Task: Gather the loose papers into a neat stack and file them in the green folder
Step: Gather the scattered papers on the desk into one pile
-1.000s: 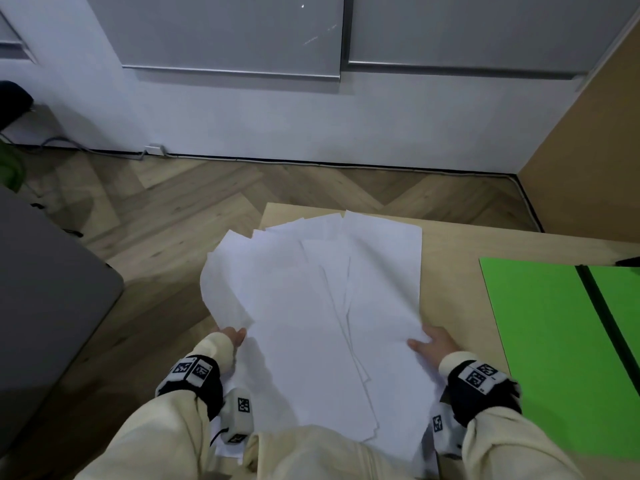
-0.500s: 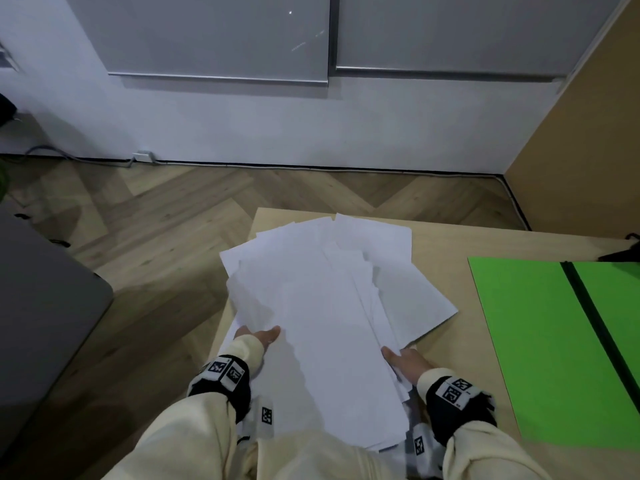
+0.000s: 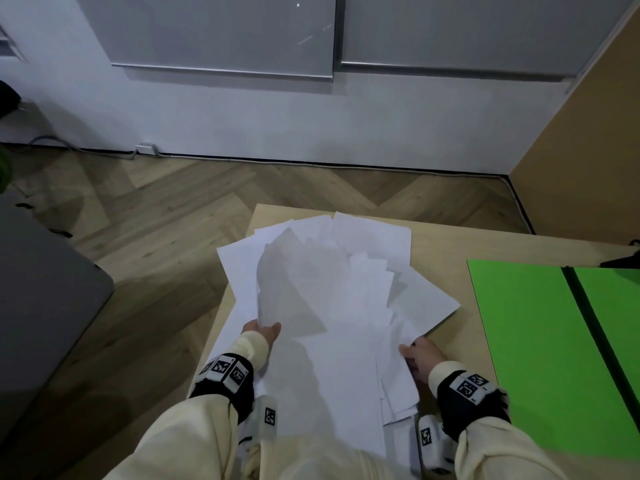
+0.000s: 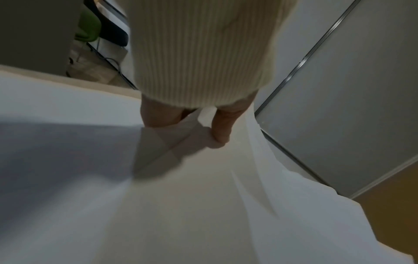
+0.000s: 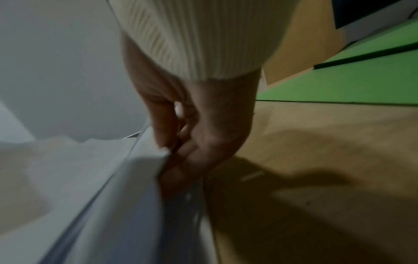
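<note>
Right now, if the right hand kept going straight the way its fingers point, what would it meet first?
The right hand points up-left, so it would likely push further into the fanned papers it already grips; the green folder lies off that line.

Papers (image 3: 329, 306): plain white sheets, loosely fanned and overlapping, edges not aligned. The pile lies at the left end of the desk (image 3: 436, 244), with some sheets projecting past its left edge. One top sheet is raised at its near left corner and casts a shadow.

Green folder (image 3: 526, 341): bright green, lying open and flat on the desk to the right of the papers, apart from them. A dark spine strip runs between its two panels.
</note>
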Demonstrator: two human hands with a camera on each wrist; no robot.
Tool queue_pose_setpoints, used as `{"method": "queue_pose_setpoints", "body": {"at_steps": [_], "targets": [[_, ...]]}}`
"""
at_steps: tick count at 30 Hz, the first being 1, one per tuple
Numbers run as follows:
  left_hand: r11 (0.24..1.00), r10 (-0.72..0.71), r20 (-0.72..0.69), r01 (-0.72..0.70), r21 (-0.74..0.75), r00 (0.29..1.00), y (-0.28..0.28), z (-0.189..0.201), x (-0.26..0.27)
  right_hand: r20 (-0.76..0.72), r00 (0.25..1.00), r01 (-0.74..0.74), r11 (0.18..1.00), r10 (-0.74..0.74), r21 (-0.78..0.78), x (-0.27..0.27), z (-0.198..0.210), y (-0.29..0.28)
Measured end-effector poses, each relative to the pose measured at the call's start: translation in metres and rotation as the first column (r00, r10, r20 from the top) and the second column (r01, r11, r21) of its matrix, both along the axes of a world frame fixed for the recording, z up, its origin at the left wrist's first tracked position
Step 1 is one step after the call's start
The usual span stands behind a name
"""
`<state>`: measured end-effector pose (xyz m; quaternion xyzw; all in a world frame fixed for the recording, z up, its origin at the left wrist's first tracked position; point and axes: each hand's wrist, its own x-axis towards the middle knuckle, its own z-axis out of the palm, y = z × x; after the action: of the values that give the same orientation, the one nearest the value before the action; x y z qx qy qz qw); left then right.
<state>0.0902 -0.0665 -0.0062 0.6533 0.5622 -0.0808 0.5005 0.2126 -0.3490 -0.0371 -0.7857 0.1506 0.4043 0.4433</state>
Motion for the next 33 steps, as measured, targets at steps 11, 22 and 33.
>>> {"method": "queue_pose_setpoints", "body": {"at_steps": [11, 22, 33], "targets": [[0.995, 0.089, 0.084, -0.084, -0.059, 0.993, -0.026, -0.007, 0.016, 0.095, 0.983, 0.155, 0.987, -0.158, 0.037, 0.018, -0.004, -0.037], [0.963, 0.267, 0.12, -0.263, -0.049, 0.956, -0.031, -0.021, 0.018, -0.041, 0.99, -0.139, 0.99, 0.138, -0.019, 0.025, 0.018, -0.053], [0.998, 0.038, 0.068, -0.035, -0.045, 0.997, -0.056, -0.017, 0.044, 0.215, 0.976, 0.093, 0.957, -0.032, -0.276, 0.012, 0.033, 0.029]]}}
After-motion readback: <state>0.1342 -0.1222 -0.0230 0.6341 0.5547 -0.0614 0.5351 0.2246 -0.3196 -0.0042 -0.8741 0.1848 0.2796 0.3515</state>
